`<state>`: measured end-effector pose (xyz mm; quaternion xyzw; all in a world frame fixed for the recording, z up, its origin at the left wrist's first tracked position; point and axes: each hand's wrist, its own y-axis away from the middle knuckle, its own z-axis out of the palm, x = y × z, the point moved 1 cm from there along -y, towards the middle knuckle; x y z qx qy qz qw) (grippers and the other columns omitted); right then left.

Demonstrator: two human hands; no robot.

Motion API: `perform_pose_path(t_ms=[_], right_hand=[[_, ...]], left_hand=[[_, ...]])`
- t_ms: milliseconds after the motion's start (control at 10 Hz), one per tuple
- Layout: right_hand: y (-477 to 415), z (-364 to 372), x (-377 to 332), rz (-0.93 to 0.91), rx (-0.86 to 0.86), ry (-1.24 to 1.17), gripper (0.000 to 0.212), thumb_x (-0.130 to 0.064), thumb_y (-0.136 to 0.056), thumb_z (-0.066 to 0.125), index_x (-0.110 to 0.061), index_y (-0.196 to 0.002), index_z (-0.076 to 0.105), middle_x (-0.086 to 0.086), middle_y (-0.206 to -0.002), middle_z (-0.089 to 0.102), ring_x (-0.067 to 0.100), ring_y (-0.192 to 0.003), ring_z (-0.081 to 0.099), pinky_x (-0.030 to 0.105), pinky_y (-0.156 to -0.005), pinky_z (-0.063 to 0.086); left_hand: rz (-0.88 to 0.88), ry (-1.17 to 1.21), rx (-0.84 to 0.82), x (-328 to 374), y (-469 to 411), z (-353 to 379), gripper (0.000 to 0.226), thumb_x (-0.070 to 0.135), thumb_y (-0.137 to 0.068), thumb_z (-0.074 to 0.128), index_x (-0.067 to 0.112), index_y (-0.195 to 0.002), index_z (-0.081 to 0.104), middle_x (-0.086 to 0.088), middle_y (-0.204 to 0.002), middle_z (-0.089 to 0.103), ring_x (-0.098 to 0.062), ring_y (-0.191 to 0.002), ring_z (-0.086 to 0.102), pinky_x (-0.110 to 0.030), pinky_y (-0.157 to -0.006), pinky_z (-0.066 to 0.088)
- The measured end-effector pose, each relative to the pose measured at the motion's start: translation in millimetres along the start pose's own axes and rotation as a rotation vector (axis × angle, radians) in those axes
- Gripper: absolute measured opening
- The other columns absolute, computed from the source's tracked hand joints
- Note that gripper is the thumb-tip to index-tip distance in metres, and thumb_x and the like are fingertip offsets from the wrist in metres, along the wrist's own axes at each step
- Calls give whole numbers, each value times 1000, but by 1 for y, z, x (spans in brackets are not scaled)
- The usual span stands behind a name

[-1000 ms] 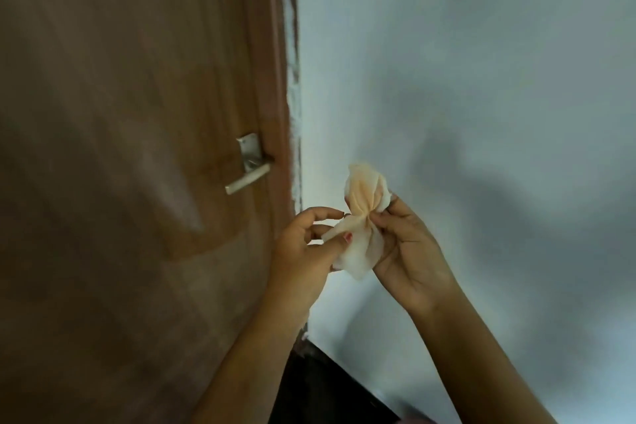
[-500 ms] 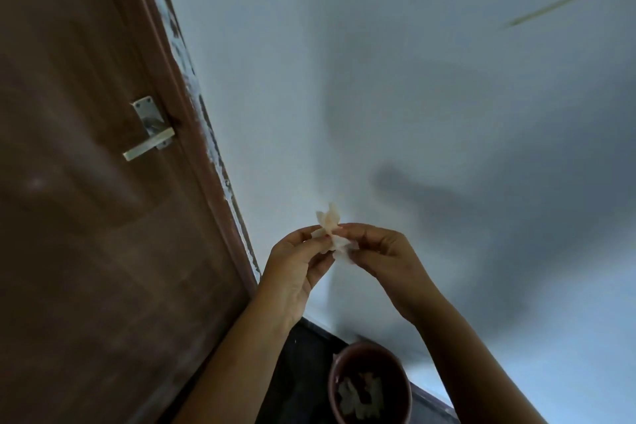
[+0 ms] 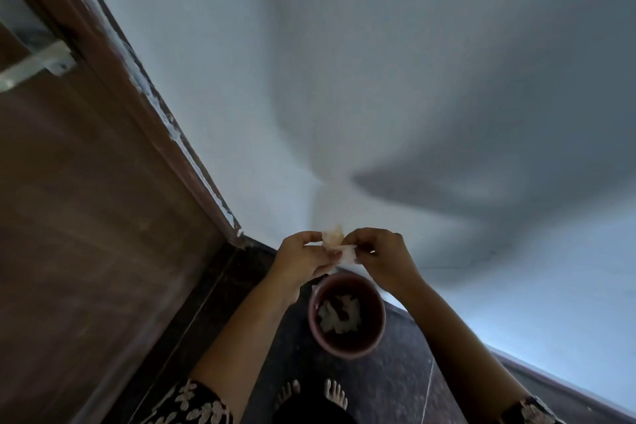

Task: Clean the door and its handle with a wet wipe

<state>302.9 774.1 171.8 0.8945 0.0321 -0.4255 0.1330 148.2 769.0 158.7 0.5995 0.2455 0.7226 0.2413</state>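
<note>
View had tipped down since the earlier frame, putting the door handle (image 3: 32, 60) at 10 o'clock; both left hand (image 3: 300, 260) and right hand (image 3: 378, 253) pinched the balled wet wipe (image 3: 339, 244) above the brown bin (image 3: 346, 315)—best released straight down, dead-centre.

Dark floor (image 3: 389, 385): brown bin (image 3: 346, 317), bare feet (image 3: 311, 394), probably standing.

Door (image 3: 86, 217), left of frame: brown wood grain; its handle (image 3: 31, 69) at upper left — pale silver. Wall (image 3: 413, 62): light blue-grey. Wipe (image 3: 339, 244) at centre — white, stained pale orange. Bin (image 3: 346, 348) below it: reddish-brown, holding white scraps. Floor (image 3: 395, 382): dark, speckled. Sleeves (image 3: 192, 403): black with white print.
</note>
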Motion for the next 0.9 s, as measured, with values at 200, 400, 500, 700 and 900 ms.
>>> perform_pose_path(t_ms=[200, 400, 500, 700, 900], right_hand=[[-15, 50, 75, 235, -48, 21, 15, -1, -77, 61, -8, -84, 72, 1, -90, 64, 15, -85, 58, 11, -70, 41], [-29, 114, 171, 578, -95, -134, 15, -10, -80, 62, -9, -89, 74, 9, -84, 70, 9, -66, 51, 8, -54, 37], [-33, 156, 229, 702, -57, -145, 19, -18, -85, 58, -10, -91, 74, 9, -83, 70, 18, -77, 58, 24, -60, 40], [-41, 224, 316, 832, -24, -145, 29, -19, -91, 53, -6, -114, 66, 14, -114, 68, 27, -110, 59, 21, -79, 39], [-48, 246, 338, 833, -43, -49, 29, -20, -90, 52, -5, -109, 68, 15, -109, 69, 30, -105, 60, 31, -87, 45]], left_hand=[[-148, -149, 4, -66, -61, -1, 27, -4, -79, 74, 1, -102, 61, -9, -88, 66, -14, -65, 66, -18, -54, 55], [-278, -383, -73, -152, -136, -9, 23, -2, -80, 75, 9, -98, 65, -4, -78, 65, -17, -59, 64, -23, -55, 55], [-315, -459, -14, -205, -176, -17, 16, -1, -84, 71, 8, -97, 67, -5, -77, 65, -16, -58, 65, -19, -46, 49], [-395, -492, -4, -281, -223, -35, 12, -2, -90, 62, 9, -93, 68, -11, -90, 67, -14, -65, 64, -22, -59, 55], [-354, -568, 46, -308, -232, -62, 23, 1, -79, 74, 13, -98, 72, -9, -101, 72, -19, -91, 67, -36, -86, 58]])
